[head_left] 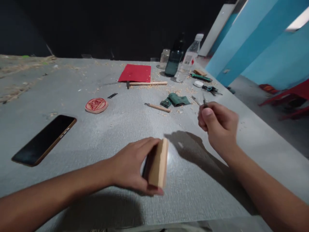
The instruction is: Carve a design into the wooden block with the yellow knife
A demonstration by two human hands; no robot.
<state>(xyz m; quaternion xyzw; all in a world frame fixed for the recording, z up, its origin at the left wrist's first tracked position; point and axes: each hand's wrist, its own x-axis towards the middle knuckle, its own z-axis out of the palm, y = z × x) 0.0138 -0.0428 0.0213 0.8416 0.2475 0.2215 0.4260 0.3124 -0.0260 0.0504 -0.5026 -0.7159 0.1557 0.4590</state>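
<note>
My left hand [135, 164] grips a small pale wooden block [159, 164] by its ends, tilted up on edge over the grey table [116, 132]. To the right, my right hand [217, 124] is raised above the table, its thumb and fingers closed on a thin dark-tipped tool [205, 102] whose handle is hidden in the fist. A wooden-handled carving tool [158, 107] lies beyond the block, beside green sandpaper pieces [177, 99]. At the left is a round wooden piece with a red carved design [96, 105].
A phone [44, 140] lies at the left. Farther back are a small black blade [112, 95], red paper [135, 73], a hammer [147, 83], a jar [164, 58], a dark bottle [173, 61], a clear bottle [190, 56], a green cutter [201, 77], keys [211, 90] and wood shavings.
</note>
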